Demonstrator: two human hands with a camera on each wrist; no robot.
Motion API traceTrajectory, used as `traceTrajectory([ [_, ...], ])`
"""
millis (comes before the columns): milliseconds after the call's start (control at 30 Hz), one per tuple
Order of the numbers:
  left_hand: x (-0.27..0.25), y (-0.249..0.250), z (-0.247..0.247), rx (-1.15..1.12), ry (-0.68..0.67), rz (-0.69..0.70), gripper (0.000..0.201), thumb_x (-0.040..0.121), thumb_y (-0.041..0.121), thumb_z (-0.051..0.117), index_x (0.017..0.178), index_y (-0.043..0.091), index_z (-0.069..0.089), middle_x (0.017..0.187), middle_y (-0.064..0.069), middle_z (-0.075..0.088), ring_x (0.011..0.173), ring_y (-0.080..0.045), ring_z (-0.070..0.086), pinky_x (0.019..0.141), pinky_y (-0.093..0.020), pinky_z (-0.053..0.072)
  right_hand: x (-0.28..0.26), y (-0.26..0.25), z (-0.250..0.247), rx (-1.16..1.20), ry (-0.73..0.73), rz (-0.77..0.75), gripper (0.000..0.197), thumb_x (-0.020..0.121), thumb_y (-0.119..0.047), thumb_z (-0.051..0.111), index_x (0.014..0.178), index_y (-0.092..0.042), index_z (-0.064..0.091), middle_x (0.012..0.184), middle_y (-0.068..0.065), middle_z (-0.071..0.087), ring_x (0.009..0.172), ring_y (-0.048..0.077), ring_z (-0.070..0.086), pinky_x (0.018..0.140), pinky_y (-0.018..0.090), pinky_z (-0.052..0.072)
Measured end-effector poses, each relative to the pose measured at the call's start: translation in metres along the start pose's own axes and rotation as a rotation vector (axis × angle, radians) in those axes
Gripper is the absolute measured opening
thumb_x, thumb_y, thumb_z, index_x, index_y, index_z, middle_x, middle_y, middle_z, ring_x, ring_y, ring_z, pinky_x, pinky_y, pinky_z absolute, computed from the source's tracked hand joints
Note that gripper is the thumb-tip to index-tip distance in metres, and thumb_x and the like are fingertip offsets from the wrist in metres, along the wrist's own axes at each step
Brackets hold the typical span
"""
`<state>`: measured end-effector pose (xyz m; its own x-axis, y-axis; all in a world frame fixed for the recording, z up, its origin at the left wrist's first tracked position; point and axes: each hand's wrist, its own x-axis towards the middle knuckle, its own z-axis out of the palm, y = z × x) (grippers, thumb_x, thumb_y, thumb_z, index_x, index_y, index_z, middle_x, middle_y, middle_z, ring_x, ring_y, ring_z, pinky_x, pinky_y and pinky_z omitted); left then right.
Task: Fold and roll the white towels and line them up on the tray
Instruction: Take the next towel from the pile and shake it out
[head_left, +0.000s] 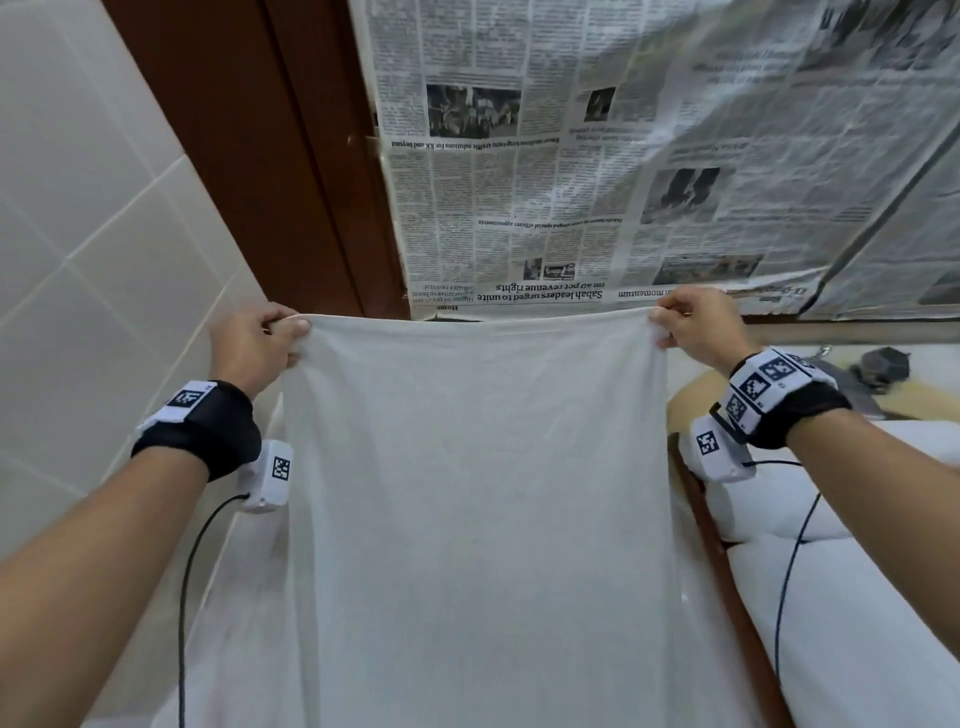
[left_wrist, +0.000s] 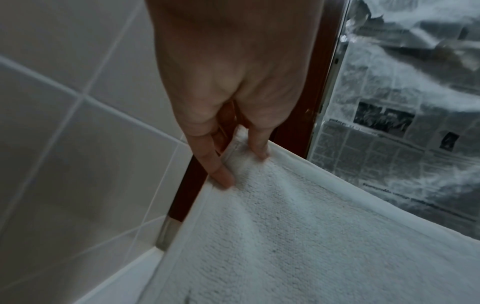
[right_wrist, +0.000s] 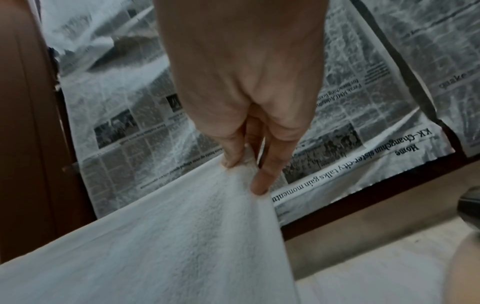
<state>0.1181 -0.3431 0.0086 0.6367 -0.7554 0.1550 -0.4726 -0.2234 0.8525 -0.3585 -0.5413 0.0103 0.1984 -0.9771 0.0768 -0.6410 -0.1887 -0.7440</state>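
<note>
A white towel (head_left: 478, 493) hangs spread out in front of me, held up by its two top corners. My left hand (head_left: 283, 332) pinches the top left corner; in the left wrist view its fingers (left_wrist: 221, 172) press into the hemmed corner of the towel (left_wrist: 298, 236). My right hand (head_left: 670, 325) pinches the top right corner, and the right wrist view shows thumb and fingers (right_wrist: 262, 179) clamped on the bunched corner of the towel (right_wrist: 182, 236). The top edge runs taut between both hands. The towel's lower part runs out of the frame. No tray shows clearly.
Newspaper sheets (head_left: 597, 156) cover a window straight ahead, with a brown wooden frame (head_left: 270, 156) to their left. A tiled wall (head_left: 78, 260) stands at the left. More white towels (head_left: 841, 597) lie piled at the right beside a brown wooden edge (head_left: 727, 571). A dark object (head_left: 883, 366) sits far right.
</note>
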Motion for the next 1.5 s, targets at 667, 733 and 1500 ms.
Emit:
traceTrajectory([
  [667, 0.083, -0.127, 0.123, 0.236, -0.095, -0.102, 0.017, 0.087, 0.035, 0.065, 0.086, 0.020, 0.073, 0.079, -0.005, 0.072, 0.083, -0.030, 0.069, 0.089, -0.044, 0.055, 0.083, 0.097, 0.127, -0.143, 0.044, 0.156, 0.017, 0.094, -0.021, 0.063, 0.087, -0.009, 0.073, 0.080, 0.012, 0.073, 0.086, 0.034, 0.068, 0.090, 0.037, 0.050],
  [733, 0.085, -0.131, 0.132, 0.276, -0.077, -0.123, 0.019, 0.089, 0.031, 0.066, 0.093, 0.015, 0.075, 0.087, -0.011, 0.073, 0.093, -0.033, 0.066, 0.092, -0.039, 0.051, 0.089, 0.102, 0.136, -0.151, 0.048, 0.173, 0.018, 0.094, -0.020, 0.063, 0.091, -0.007, 0.074, 0.083, 0.016, 0.073, 0.090, 0.034, 0.067, 0.088, 0.032, 0.046],
  [1500, -0.046, -0.119, 0.165, 0.617, -0.506, 0.014, 0.070, 0.098, 0.052, 0.050, 0.156, 0.022, 0.026, 0.166, -0.007, 0.011, 0.151, -0.033, 0.009, 0.122, -0.046, 0.013, -0.040, 0.062, 0.203, -0.598, -0.517, -0.078, 0.069, 0.102, -0.059, 0.022, 0.159, -0.025, 0.004, 0.166, -0.008, -0.005, 0.153, 0.019, -0.005, 0.122, 0.043, 0.005],
])
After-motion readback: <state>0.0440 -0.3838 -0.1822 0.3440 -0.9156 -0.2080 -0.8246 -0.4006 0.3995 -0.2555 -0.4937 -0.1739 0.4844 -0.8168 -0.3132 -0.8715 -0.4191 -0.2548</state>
